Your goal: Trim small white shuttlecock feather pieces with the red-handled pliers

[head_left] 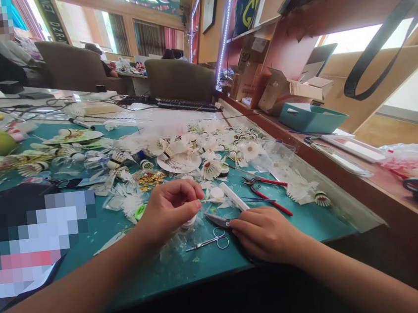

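My left hand [175, 207] is raised over the front of the green mat, thumb and fingertips pinched together. Whatever is between those fingertips is too small to make out. Below it stands a small round white container [189, 222], partly hidden by the hand. My right hand [267, 232] is closed around dark-handled scissors [219, 221], whose blades point left toward my left hand. Small silver scissors [219, 238] lie on the mat just under those blades. A white bar [234, 196] lies beyond my right hand. Farther right are red-handled pliers [269, 197].
Feather shuttlecocks [210, 169] and loose white feathers crowd the green mat [162, 276]. Gold flakes [150, 180] lie behind my left hand. A teal box [311, 117] and cardboard boxes [273, 90] stand on the right ledge. Other people sit in the background.
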Demonstrator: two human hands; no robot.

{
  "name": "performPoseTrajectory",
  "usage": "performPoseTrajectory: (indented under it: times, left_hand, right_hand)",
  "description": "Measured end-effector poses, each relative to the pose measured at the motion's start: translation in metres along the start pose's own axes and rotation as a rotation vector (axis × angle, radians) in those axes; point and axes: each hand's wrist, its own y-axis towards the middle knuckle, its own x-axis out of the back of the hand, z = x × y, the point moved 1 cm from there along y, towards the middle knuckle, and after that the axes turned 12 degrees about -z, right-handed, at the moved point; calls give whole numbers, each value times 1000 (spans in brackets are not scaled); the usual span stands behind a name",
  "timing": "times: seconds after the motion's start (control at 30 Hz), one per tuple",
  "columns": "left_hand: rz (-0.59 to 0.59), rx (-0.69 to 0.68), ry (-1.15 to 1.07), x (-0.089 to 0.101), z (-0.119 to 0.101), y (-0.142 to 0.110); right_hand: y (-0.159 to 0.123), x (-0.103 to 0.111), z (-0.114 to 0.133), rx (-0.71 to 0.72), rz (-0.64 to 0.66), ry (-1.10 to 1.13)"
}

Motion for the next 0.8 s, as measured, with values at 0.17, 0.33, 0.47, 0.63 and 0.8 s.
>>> performPoseTrajectory:
  times: [0.17, 0.33, 0.47, 0.63, 0.8]
  left_hand:
    - [-11, -4, 14, 0, -4, -3]
    - [-32, -8, 33, -1, -4, -4]
    - [-31, -2, 53, 0, -2, -3]
    - [-28, 30, 91, 1, 0, -4]
    - [-17, 78, 132, -1, 0, -5]
  right_hand:
    - [2, 1, 1, 9, 1, 3]
    - [1, 3, -1, 23, -13, 2]
    - [-2, 12, -11, -7, -55, -42]
    - [-10, 18, -37, -97, -113, -129]
    - [-17, 14, -54, -130, -58, -141]
